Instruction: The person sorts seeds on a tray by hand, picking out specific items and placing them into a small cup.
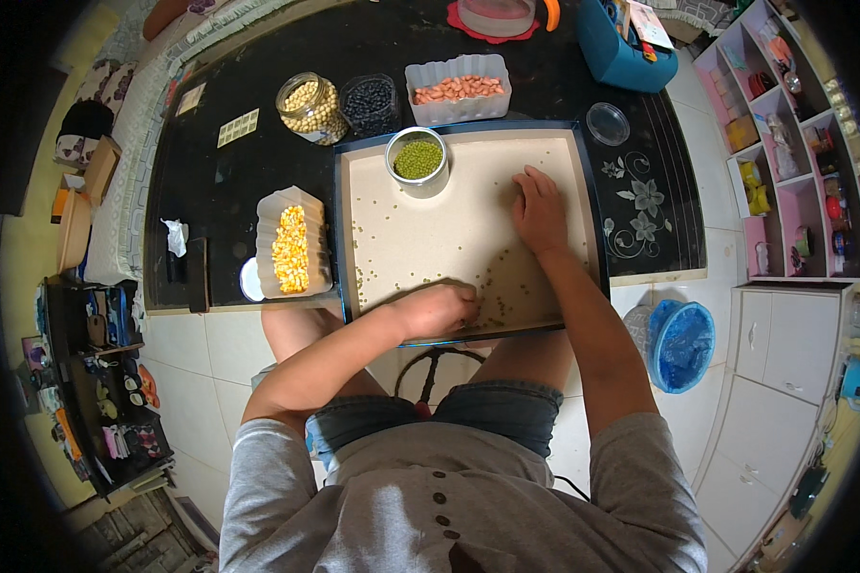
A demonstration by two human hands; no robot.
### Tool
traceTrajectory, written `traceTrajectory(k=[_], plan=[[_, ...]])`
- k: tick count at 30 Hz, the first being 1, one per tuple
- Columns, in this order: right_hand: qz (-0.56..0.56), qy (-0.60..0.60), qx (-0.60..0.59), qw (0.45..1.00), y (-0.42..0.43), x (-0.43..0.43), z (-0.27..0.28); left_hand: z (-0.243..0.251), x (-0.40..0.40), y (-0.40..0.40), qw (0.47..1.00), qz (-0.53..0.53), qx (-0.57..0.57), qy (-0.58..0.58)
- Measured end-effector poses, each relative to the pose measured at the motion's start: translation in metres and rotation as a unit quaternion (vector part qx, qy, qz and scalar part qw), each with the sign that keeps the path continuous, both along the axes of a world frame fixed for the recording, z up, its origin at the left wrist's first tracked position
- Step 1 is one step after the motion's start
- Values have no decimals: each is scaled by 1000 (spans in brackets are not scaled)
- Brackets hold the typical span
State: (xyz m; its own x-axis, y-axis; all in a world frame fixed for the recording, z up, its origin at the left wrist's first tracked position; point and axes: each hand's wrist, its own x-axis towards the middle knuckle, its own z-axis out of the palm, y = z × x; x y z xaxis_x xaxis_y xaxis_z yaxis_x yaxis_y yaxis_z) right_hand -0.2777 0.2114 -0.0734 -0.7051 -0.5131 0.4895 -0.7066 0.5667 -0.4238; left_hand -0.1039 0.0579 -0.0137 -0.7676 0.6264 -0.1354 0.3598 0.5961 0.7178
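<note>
A shallow box with a pale inside and dark blue rim lies before me, reaching over the table's front edge. Loose green mung beans are scattered in it, thickest near the front and along the left side. My left hand is low at the front wall, fingers curled down by the beans; whether it pinches any cannot be told. My right hand rests on the right part of the box floor, fingers a little bent, with nothing visible in it. A round tin filled with mung beans stands upright in the box's back left.
Behind the box stand a jar of pale beans, a tub of black beans and a plastic tray of pinkish peanuts. Left is a tray of corn kernels. A clear lid lies right; a blue-lined bin stands on the floor.
</note>
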Motion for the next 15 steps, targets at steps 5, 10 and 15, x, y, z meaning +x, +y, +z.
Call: traceTrajectory(k=[5, 10, 15], plan=[[-1, 2, 1, 1000, 0, 0, -1, 2, 3, 3, 996, 20, -84, 6], [0, -3, -3, 1000, -1, -2, 0, -3, 1, -11, 994, 55, -80, 59], [4, 8, -14, 1000, -2, 0, 1, 25, -14, -38, 963, 234, 91, 99]])
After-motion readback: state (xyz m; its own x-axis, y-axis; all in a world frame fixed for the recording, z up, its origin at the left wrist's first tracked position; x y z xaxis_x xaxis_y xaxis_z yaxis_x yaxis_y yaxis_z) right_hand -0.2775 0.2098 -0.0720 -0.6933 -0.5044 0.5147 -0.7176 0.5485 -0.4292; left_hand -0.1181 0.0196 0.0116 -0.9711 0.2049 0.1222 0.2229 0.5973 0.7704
